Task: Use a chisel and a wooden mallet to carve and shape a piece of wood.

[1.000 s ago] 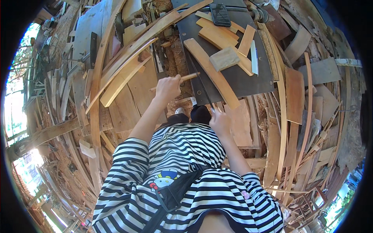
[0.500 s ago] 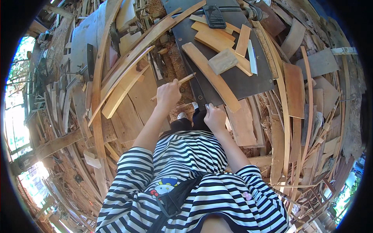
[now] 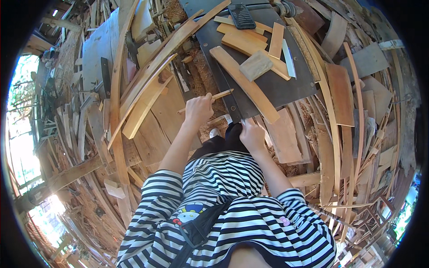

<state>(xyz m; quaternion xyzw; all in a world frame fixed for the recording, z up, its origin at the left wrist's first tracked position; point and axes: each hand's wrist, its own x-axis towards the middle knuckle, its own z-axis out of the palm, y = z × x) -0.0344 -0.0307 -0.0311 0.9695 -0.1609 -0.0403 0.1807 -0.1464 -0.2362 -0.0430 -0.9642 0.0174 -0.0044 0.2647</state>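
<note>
My left hand (image 3: 199, 108) is closed around a thin wooden stick (image 3: 222, 94). One end of the stick reaches over the left edge of a dark metal tabletop (image 3: 292, 91); the other end sticks out to the left of my fist. My right hand (image 3: 253, 136) is closed at the near left corner of that tabletop, where a narrow dark strip (image 3: 229, 96) ends. What its fingers grip there is hidden. Right of the strip a long, slightly curved board (image 3: 246, 85) lies on the tabletop, with a small greyish wood block (image 3: 256, 65) beside it.
A black phone-like device (image 3: 241, 17) and several short wood pieces (image 3: 243, 40) lie farther back on the tabletop. Long curved boards (image 3: 154, 53) lean at the left. Broad planks (image 3: 286, 138) and stacked offcuts (image 3: 338, 94) crowd the right side. Sawdust (image 3: 208, 78) lies beside the tabletop.
The whole view has shifted slightly. The left hand and the stick have moved a little to the right, the stick's tip now slightly farther over the edge. The right hand stays at the corner.
</note>
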